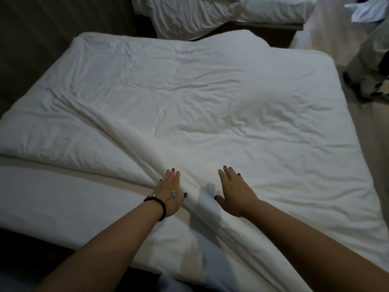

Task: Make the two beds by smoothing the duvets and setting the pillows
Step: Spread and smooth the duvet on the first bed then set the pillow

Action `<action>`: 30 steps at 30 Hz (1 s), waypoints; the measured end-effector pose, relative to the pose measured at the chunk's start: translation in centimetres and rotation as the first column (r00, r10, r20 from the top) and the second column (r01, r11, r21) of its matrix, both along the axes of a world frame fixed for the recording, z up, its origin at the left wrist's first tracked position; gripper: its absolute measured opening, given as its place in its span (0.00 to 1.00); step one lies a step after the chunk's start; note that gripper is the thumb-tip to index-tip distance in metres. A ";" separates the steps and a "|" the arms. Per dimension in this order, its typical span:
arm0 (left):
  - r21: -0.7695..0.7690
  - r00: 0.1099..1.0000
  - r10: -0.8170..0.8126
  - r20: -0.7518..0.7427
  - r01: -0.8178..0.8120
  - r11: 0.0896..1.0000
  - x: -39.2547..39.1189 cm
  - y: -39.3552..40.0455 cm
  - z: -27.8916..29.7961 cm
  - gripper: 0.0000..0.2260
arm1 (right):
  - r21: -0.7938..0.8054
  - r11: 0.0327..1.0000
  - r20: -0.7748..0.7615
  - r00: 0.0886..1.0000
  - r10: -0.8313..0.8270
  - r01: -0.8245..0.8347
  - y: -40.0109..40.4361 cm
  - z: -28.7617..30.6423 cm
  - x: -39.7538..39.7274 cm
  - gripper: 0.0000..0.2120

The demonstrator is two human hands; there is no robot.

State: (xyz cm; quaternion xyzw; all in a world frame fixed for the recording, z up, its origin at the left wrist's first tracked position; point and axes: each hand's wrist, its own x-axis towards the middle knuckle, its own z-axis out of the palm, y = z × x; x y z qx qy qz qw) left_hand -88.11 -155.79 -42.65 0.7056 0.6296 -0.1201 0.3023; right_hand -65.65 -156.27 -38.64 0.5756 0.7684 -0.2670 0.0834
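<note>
Head view looks down on the near bed [52,199], its white duvet [210,106] spread wrinkled over most of the mattress, reaching the far and right edges. A thick fold of the duvet runs diagonally from the left edge toward the near edge, leaving a strip of bare sheet at the near left corner. Beyond the far edge stands the second bed [210,13], its bedding rumpled. On the fold, the left hand [170,192] lies flat with fingers straight, pressing the cloth, a dark bead bracelet [157,204] on its wrist. Just beside it, the right hand [233,192] rests flat on the duvet, fingers extended, holding nothing.
</note>
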 end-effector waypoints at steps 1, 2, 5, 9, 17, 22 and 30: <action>-0.008 1.000 0.014 0.026 -0.014 1.000 0.6 -0.4 -0.6 0.33 | -0.021 1.000 0.009 1.000 -0.012 0.012 -0.2 -0.6 0.7 0.38; -0.018 0.999 0.020 0.041 -0.020 1.000 1.1 -0.7 -1.2 0.33 | -0.039 0.999 0.018 1.000 -0.020 0.021 -0.4 -1.3 1.3 0.38; -0.073 0.997 0.064 0.040 -0.061 0.995 2.0 -1.3 -3.3 0.34 | -0.096 0.994 0.029 0.998 -0.051 0.053 -1.5 -3.4 2.5 0.37; -0.162 0.972 0.222 0.074 -0.208 0.965 3.2 -1.7 -6.4 0.34 | -0.176 0.982 0.060 0.997 -0.052 0.062 -2.8 -6.7 3.3 0.37; -0.427 0.378 0.900 0.215 -0.792 0.435 7.1 -2.3 -14.2 0.23 | -0.262 0.961 0.059 0.996 -0.071 0.084 -2.9 -12.7 4.1 0.36; -0.764 -0.021 0.999 0.041 -0.644 0.018 9.8 -1.9 -16.0 0.28 | -0.245 0.966 0.056 0.996 -0.064 0.076 -3.1 -14.2 4.5 0.36; -0.734 0.090 0.956 0.280 -0.621 0.273 12.2 1.4 -12.3 0.18 | -0.266 0.950 0.046 0.987 -0.156 0.163 -3.8 -12.6 5.4 0.46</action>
